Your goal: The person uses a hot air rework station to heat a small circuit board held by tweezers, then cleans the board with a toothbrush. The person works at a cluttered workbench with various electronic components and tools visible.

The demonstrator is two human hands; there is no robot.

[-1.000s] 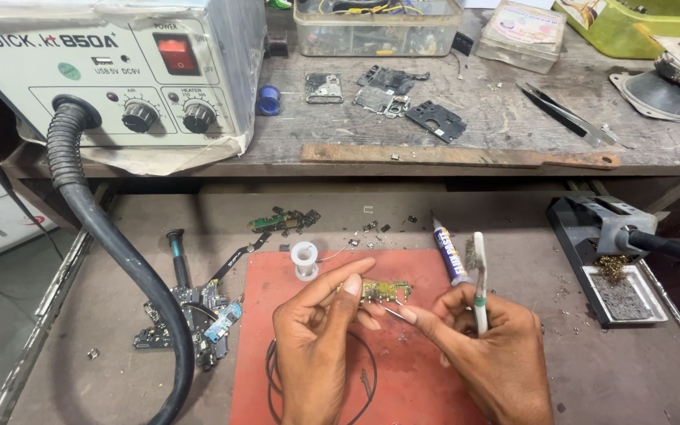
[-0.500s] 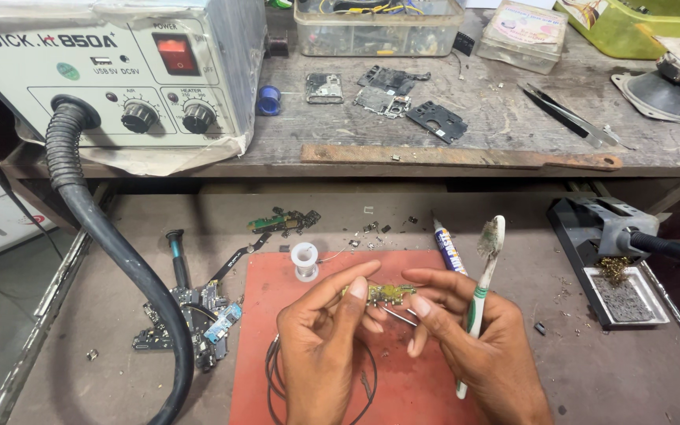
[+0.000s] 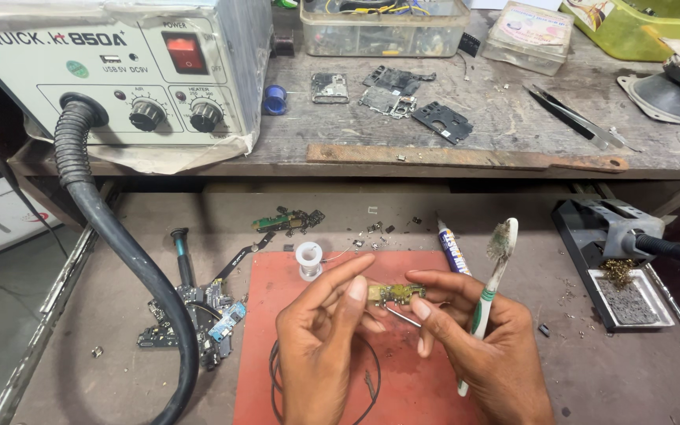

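- A grey hot-air rework station [image 3: 120, 71] with two knobs and a lit red switch was set at the left of the scarred wooden shelf [image 3: 466, 157]; its ribbed black hose [image 3: 112, 236] was looped down over the lower bench.
- A red rubber work mat [image 3: 293, 315], matte and smudged, was laid under both hands, with a thin black wire loop [image 3: 277, 386] resting on it.
- At the right, a black soldering-iron stand [image 3: 604, 228] was seen with a tray holding a dark sponge and brass-coloured shavings.
- The left hand [image 3: 324, 346] was closed in a pinch, thumb and forefinger gripping one end of the small circuit board [image 3: 395, 294].
- The right hand [image 3: 482, 346] was closed too: the board's other end was pinched at the fingertips, while a green-and-white toothbrush [image 3: 489, 291] with grimy, worn bristles was clamped upright in the same hand.
- The small circuit board, narrow, greenish-gold and flat, was held just above the mat, between the two hands.
- By judgement, the board would be handled best by its edges only, kept steady and level over the mat, with the bristles kept clear until the grip was firm.
- A white spool of solder wire [image 3: 308, 258] was stood just beyond the hands, and a blue-and-white tube [image 3: 452, 248] lay near the brush head.
- Loose board scraps [image 3: 198, 315] were scattered at the left.
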